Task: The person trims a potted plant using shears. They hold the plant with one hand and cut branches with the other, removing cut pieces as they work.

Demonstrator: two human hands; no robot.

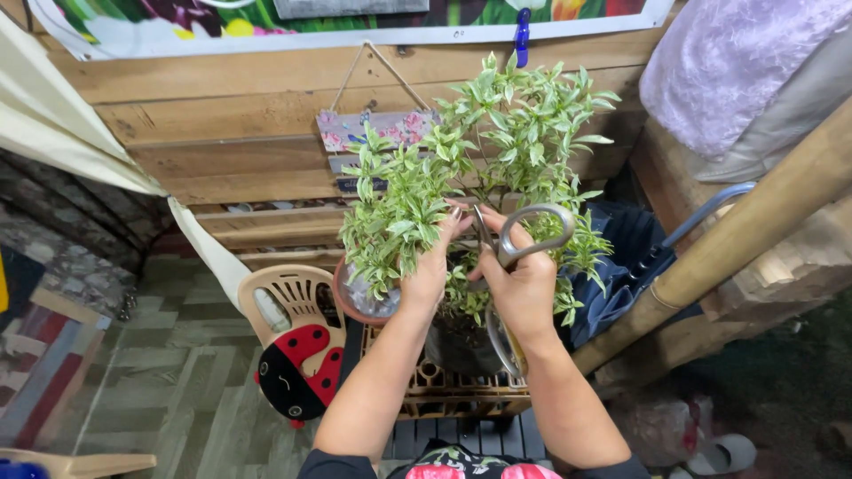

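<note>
Plant (461, 168) leaves green, cream-edged; scissors (524, 235) grey metal; crate (444, 390) tan; small chair (297, 346) beige, red ladybird seat with black spots; wall planks (222, 115) brown; hanging sign (373, 133) pale, pink flowers; umbrella (635, 257) dark blue; floor tiles (169, 372) grey-green

Head view — steeply down, close

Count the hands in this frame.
2. The left hand parts the leaves of the potted plant; the right hand holds scissors beside it. No other hands show.
</note>
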